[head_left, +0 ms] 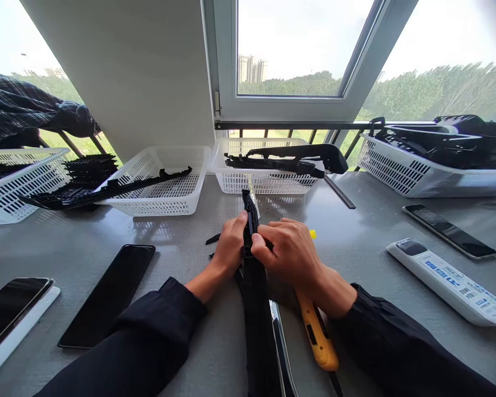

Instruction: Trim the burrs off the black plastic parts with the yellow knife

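At a grey table (355, 231) under a wide window (297, 49), white baskets (165, 182) of black parts line the far edge from ten to two o'clock. Dark phones (107, 292) lie at eight, a remote (450, 281) at three. At centre we hold a long black wiper arm (254, 275), running from six toward twelve. Our left hand (229, 245) clamps its left flank and our right hand (289, 251) clamps the right, fingers curled tight, thumbs pressed on top. A yellow utility knife (316, 333) lies under the right wrist at five. We judge the risk plain: a slipping thumb could pinch in the joint, or the wrist could drag against the knife.
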### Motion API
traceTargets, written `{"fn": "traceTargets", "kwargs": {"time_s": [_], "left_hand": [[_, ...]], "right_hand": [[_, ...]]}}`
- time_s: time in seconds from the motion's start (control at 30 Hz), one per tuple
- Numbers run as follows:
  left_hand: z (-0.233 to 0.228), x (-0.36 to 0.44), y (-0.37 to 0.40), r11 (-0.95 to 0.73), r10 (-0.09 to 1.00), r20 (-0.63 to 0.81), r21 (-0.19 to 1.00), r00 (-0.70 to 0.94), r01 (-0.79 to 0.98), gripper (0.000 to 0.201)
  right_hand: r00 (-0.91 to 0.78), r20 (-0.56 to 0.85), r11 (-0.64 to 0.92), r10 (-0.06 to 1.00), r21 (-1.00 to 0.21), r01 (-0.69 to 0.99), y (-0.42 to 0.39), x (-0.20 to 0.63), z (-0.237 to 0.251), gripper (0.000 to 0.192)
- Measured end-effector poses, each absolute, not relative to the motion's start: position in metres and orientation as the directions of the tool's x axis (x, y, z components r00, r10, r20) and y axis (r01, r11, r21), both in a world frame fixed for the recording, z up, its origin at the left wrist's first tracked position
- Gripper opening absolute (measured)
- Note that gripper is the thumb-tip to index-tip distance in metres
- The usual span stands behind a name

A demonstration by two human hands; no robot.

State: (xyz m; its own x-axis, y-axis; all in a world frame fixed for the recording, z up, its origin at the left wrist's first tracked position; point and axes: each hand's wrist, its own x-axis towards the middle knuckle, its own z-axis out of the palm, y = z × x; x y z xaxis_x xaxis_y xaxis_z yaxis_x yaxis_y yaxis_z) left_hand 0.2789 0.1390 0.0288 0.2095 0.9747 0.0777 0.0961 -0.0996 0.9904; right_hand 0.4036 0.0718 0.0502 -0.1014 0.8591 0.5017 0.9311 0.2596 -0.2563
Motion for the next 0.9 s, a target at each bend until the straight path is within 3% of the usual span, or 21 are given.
{"fn": "traceTargets", "kwargs": {"time_s": [0.17,0.43,0.7,0.9], "left_hand": [[0.025,0.278,0.14,-0.117,0.962,0.088,0.988,0.257,0.1,0.045],[0.024,0.278,0.146,-0.077,0.864,0.078,0.997,0.497,-0.024,0.052],[0.027,0.276,0.146,-0.01,0.794,0.042,0.998,0.606,-0.056,0.054],[0.025,0.276,0.147,0.045,0.803,0.016,0.995,0.596,-0.088,0.058]], "right_hand": [[-0.181,0.461,0.325,0.869,-0.255,0.911,0.074,0.409,0.053,0.039],[-0.276,0.438,0.399,0.855,-0.219,0.89,0.075,0.417,0.056,0.037],[-0.321,0.531,0.481,0.785,-0.195,0.855,0.077,0.423,0.054,0.033],[-0.24,0.606,0.452,0.758,-0.222,0.864,0.075,0.418,0.05,0.039]]}}
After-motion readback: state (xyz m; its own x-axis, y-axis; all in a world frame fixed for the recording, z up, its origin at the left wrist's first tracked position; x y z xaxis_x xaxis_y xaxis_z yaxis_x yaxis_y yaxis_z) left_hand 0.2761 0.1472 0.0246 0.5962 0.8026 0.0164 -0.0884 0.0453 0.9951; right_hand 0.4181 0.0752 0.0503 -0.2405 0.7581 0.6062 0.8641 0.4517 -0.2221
